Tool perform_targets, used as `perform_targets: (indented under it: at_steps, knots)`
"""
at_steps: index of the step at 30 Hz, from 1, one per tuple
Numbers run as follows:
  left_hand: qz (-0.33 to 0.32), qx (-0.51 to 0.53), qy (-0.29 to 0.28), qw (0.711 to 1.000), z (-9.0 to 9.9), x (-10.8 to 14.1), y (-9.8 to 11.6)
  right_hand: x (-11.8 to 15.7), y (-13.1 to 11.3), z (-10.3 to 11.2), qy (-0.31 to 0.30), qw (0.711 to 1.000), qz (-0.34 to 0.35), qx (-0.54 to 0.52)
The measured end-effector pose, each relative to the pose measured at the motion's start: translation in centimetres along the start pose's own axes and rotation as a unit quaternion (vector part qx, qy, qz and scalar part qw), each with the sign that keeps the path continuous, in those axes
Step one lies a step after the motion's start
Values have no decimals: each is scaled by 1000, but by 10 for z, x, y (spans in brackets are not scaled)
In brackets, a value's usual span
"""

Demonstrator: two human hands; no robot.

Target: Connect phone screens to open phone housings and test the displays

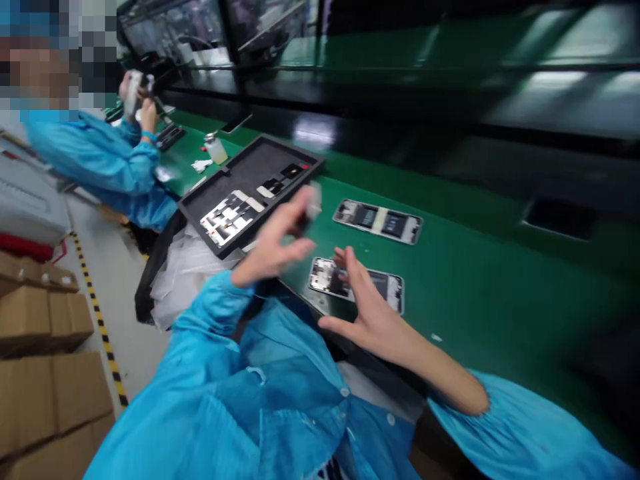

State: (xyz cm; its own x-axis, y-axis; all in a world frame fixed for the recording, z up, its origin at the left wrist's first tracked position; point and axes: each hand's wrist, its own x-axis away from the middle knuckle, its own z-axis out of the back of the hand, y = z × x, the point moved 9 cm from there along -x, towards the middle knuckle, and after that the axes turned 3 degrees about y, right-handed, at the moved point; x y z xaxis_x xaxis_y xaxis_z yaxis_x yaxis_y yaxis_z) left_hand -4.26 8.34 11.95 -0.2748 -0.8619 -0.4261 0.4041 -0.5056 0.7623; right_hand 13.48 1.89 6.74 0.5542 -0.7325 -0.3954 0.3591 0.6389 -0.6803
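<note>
My left hand point(273, 243) is raised near the right edge of a dark foam tray point(250, 160), blurred by motion. At its fingertips is a small pale, translucent piece point(314, 201), too smeared to name. My right hand point(373, 310) is over the nearer opened phone point(393, 288), fingers stretched and thumb apart, holding nothing. The hand partly covers that phone. Farther back lies a second opened phone point(403, 227), its black battery crossed by a pale strip. The tray holds several metal and black phone parts point(231, 217).
Both phones lie on a green bench mat point(480, 287). A dark flat panel point(560, 219) lies right. Behind the tray are a bottle point(215, 148) and crumpled white tissue point(201, 165). A co-worker's blue sleeve point(110, 160) is at left. Clear plastic bags point(183, 273) hang below the tray.
</note>
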Motion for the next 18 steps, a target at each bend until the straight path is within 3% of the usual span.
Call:
perform_targets:
  at_steps: [2, 4, 6, 7, 9, 11, 12, 14, 16, 18]
  knots:
    - [26, -164, 102, 981, 84, -10, -34, 19, -1, 40, 55, 994, 17, 87]
    - [85, -305, 154, 936, 154, -19, -79, 56, 9, 101, 153, 965, 9, 215]
    - [191, -386, 103, 897, 193, -24, -136, 107, 28, 171, 263, 891, -52, 365]
    - [240, -401, 54, 882, 199, -24, -162, 136, 40, 206, 308, 845, -106, 425]
    - [285, -420, 11, 861, 204, -21, -189, 200, 73, 268, 340, 750, -294, 486]
    - [298, -418, -12, 858, 200, -19, -197, 262, 98, 306, 311, 656, -488, 484]
    - [306, -401, -30, 863, 195, -17, -199, 286, 104, 315, 289, 625, -555, 467]
    - [331, -365, -29, 870, 194, -11, -202, 312, 107, 319, 243, 609, -620, 431]
    - [358, -351, -11, 865, 201, -4, -210, 314, 102, 315, 219, 624, -624, 417]
    - [328, -365, -7, 871, 207, -1, -217, 304, 91, 314, 234, 627, -597, 442]
